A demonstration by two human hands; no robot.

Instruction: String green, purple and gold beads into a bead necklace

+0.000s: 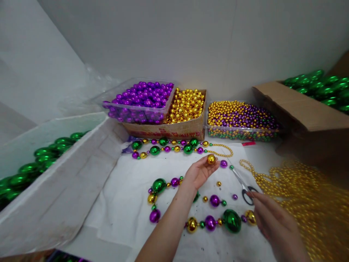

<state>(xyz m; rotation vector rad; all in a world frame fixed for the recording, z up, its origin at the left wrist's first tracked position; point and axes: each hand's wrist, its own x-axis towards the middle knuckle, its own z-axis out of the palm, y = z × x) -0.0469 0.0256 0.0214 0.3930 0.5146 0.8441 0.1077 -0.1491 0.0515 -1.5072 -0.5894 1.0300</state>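
Observation:
My left hand (pixel 198 171) is raised over the white cloth (pixel 128 203), palm up, its fingertips pinched on a gold bead (pixel 211 159). My right hand (pixel 275 222) reaches to the black handles of a pair of scissors (pixel 243 183) lying on the cloth; its fingers are together near the handles, and whether they grip is unclear. A partly strung necklace of green, purple and gold beads (pixel 215 221) curves beneath both hands. Loose purple beads (pixel 215 200) lie between them. A finished strand (pixel 174 146) lies farther back.
At the back stand a clear tub of purple beads (pixel 141 100), a cardboard box of gold beads (pixel 185 105) and a tub of small mixed beads (pixel 241 118). Boxes of green beads sit left (pixel 32 167) and right (pixel 321 87). Gold bead strings (pixel 305 196) pile at right.

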